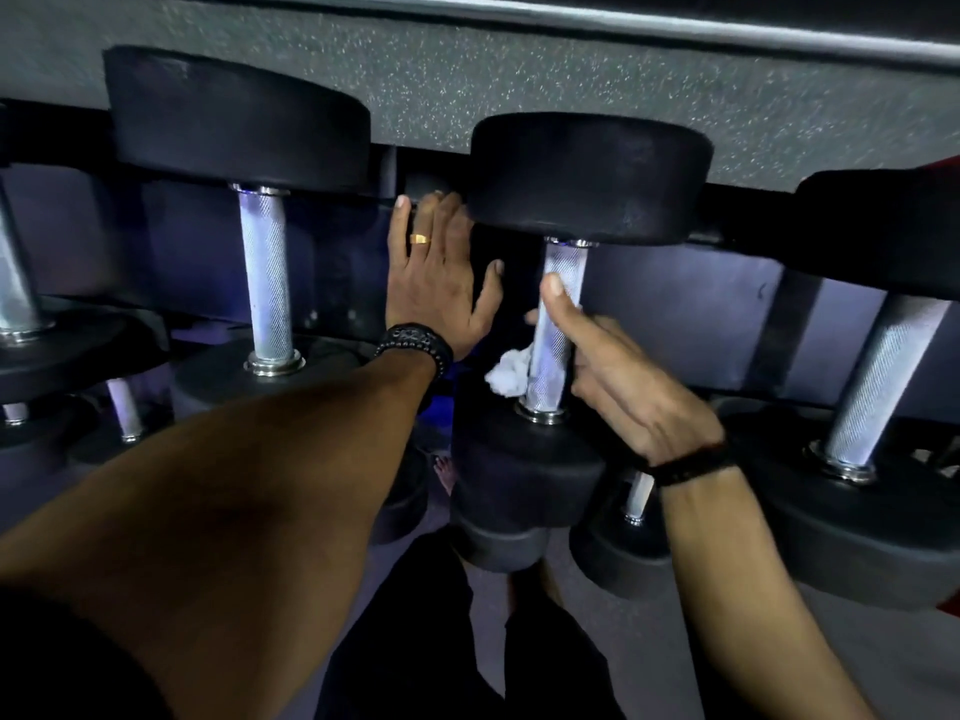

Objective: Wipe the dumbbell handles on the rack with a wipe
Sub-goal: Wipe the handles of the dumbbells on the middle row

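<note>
The right hand (618,376) apparently wraps a crumpled white wipe (506,377) round the knurled steel dumbbell handle (556,324); at nine o'clock, the left hand (436,283) lies flat, fingers straight.

Black rack (737,236) carries several dumbbells (267,272) side by side.

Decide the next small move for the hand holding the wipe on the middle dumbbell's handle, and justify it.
Probably slide the right hand up the handle: the wipe is bunched near its lower collar, leaving the knurled upper part uncovered. The left hand rests flat beside it.
</note>
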Action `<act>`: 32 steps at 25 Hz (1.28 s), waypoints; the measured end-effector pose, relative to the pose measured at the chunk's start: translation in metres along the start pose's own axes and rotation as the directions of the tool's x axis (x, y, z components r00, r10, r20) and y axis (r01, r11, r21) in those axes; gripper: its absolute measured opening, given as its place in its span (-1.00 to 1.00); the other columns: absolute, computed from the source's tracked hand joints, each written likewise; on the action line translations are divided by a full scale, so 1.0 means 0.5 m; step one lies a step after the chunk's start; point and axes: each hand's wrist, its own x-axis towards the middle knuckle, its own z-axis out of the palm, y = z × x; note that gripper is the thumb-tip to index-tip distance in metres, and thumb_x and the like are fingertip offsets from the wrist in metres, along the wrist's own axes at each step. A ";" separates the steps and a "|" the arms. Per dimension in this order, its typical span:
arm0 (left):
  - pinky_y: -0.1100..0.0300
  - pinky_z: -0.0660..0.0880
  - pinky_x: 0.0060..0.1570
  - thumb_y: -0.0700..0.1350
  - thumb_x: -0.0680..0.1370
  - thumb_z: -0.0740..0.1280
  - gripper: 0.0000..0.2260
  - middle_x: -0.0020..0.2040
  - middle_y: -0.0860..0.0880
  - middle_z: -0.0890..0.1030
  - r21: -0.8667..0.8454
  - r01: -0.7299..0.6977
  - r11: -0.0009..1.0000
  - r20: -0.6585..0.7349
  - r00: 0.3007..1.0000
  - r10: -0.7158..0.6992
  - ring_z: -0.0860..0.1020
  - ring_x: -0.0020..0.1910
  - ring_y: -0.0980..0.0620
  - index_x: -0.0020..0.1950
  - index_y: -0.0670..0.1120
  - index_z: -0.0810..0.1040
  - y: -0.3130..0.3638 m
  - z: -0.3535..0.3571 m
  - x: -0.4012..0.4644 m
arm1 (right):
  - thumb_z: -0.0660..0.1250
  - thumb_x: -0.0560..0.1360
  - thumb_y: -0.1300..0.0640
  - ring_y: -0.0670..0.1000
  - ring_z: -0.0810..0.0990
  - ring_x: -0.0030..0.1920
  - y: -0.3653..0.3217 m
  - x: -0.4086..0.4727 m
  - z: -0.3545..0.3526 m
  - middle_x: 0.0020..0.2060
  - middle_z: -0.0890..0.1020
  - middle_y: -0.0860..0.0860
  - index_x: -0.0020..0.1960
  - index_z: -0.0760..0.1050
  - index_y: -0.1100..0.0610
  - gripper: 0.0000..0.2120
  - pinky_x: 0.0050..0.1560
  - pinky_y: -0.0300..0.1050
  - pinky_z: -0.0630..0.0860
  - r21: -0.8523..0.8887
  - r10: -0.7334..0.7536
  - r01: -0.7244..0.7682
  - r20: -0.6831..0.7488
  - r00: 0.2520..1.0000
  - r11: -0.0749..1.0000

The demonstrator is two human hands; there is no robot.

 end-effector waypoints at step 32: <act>-0.25 0.22 0.43 0.01 0.52 0.26 -0.49 0.26 -0.36 0.52 -0.015 0.026 1.000 -0.056 0.998 -0.027 0.32 0.35 -0.24 0.31 -0.31 0.29 0.004 -0.001 0.000 | 0.37 0.36 0.31 -0.03 0.68 -0.11 0.075 0.041 -0.012 -0.19 0.71 -0.02 -0.10 0.60 0.15 -0.85 -0.01 0.04 0.64 -0.461 -0.206 0.089 -0.210 0.956 0.883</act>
